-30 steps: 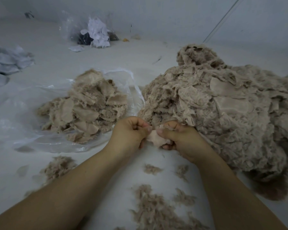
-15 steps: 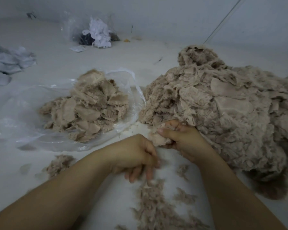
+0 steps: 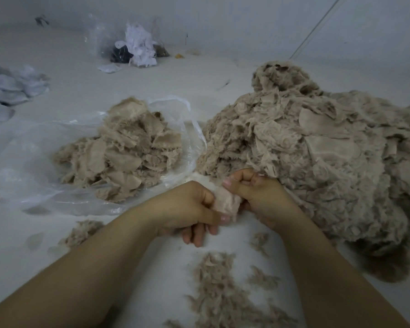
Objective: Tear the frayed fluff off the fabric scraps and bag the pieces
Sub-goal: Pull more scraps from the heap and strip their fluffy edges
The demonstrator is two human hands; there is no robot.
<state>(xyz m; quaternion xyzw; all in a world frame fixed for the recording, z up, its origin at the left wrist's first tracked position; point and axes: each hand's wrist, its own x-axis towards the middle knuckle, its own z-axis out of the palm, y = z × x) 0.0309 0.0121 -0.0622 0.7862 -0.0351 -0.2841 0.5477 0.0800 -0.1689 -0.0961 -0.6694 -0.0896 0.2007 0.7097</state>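
Fingers of both hands pinch one small beige fabric scrap [image 3: 225,201] between them, just above the white work surface [image 3: 128,252]; the left hand [image 3: 189,207] holds its lower left edge with thumb pressed over the cloth and the other fingers curled beneath, while the right hand [image 3: 258,197] grips the upper right edge, thumb laid along the top and fingers folded tight. Half a second ago the left hand was down at the loose fluff with nothing of the scrap in it; it has since come back up to meet the right hand, which has kept its grip and barely shifted. The scrap's long axis runs roughly from upper left to lower right, its pale flat side facing the camera; its far end is hidden behind the right thumb.

Nearest the camera, torn fluff [image 3: 220,292] lies scattered between the forearms; a smaller tuft [image 3: 83,233] sits to the left. Beyond the left hand, a clear plastic bag [image 3: 33,162] lies open and flat, holding a heap of trimmed pieces [image 3: 118,152]; just beside it to the right, and touching the right hand's knuckles, rises the big pile of untrimmed scraps [image 3: 317,157]. Farther off, pale grey fabric [image 3: 7,88] lies at the left edge; another clear bag with white and dark scraps [image 3: 137,48] stands by the wall.
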